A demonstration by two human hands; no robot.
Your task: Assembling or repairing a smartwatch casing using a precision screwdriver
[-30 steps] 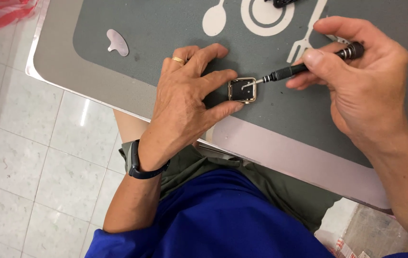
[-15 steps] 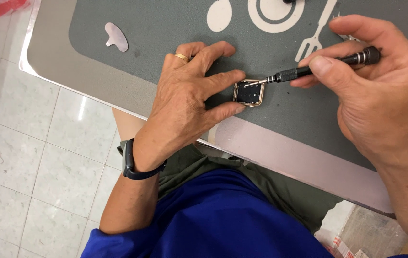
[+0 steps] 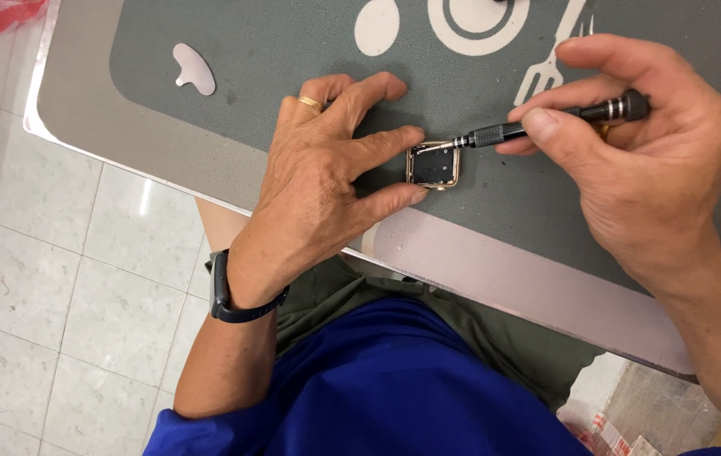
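Our two hands work mid-frame: left hand (image 3: 318,181) pinches one square watch case (image 3: 434,165), right hand (image 3: 631,160) grips one black screwdriver (image 3: 546,122), on a grey mat (image 3: 276,51) covering the worktop (image 3: 82,110) above tiled floor (image 3: 40,279).

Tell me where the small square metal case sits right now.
The case lies on the grey mat near the table's front edge, pinned between the left hand's fingertips, with the screwdriver tip at its upper right corner.

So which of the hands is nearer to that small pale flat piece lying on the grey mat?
The left hand. It lies just right of the small pale flat piece, though not touching. The right hand is far across the grey mat, holding a black screwdriver.
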